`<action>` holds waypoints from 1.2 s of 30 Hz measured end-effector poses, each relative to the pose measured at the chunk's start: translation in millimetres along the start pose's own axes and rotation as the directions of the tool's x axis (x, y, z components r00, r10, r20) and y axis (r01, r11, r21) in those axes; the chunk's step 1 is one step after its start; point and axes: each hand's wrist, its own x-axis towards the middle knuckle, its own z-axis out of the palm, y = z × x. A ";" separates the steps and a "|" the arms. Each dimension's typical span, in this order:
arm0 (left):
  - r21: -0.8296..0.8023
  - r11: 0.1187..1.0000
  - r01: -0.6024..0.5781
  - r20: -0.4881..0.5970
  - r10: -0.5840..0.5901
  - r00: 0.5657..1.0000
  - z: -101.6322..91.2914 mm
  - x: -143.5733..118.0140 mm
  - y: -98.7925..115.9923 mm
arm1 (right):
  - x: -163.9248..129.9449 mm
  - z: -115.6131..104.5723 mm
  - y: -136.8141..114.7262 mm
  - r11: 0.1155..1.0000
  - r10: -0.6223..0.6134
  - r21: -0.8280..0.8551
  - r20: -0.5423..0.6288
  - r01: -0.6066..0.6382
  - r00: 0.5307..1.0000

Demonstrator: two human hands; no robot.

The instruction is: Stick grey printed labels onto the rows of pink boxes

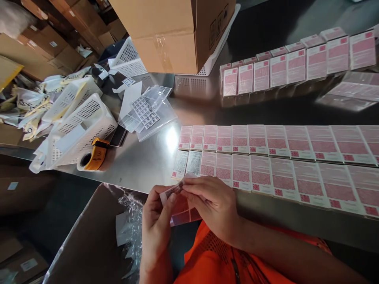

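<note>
My left hand (158, 221) is closed on a thin, see-through label sheet (180, 209) with a pale edge and a grid of lines. The thumb presses on a dark printed strip near its top. Fingers of my right hand (211, 201) pinch the sheet's upper edge; anything small between the fingertips is hidden. Just beyond my hands, two rows of pink-and-white boxes (257, 139) lie side by side. Two boxes at the near row's left end carry grey speckled panels (194, 163) in place of pink ones.
A cardboard box (168, 43) stands in a white basket at the back. Upright wrapped boxes (278, 71) line the back right. Left are printed label sheets (145, 110) on plastic bags, white baskets (85, 126) and a yellow tape roll (97, 154). Below, a bin (85, 232) holds crumpled plastic.
</note>
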 end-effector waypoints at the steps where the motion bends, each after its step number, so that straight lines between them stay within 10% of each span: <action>1: 0.001 1.000 -0.007 -0.004 0.007 1.000 0.2 0.1 0.2 | -0.1 0.4 -0.8 0.999 0.040 -0.012 0.002 -0.040 0.999; 19: -0.115 0.988 -0.104 0.019 0.107 0.994 -0.3 11.4 3.8 | -0.3 -1.6 -5.4 0.992 0.034 -0.122 0.145 -0.016 0.989; 24: -0.061 0.993 0.104 -0.082 -0.108 0.991 -13.8 27.2 7.4 | 1.6 -16.6 -3.1 0.975 -0.070 -0.134 0.575 0.179 0.815; 29: 0.039 0.985 0.169 -0.092 -0.165 0.982 -51.3 57.9 1.9 | 17.9 -49.6 -16.1 0.977 -0.191 0.078 0.745 0.200 0.639; 36: 0.104 0.992 0.065 -0.007 -0.065 0.998 -51.6 69.8 -8.6 | 44.0 -67.2 -2.5 0.902 0.312 0.140 0.439 -0.408 0.842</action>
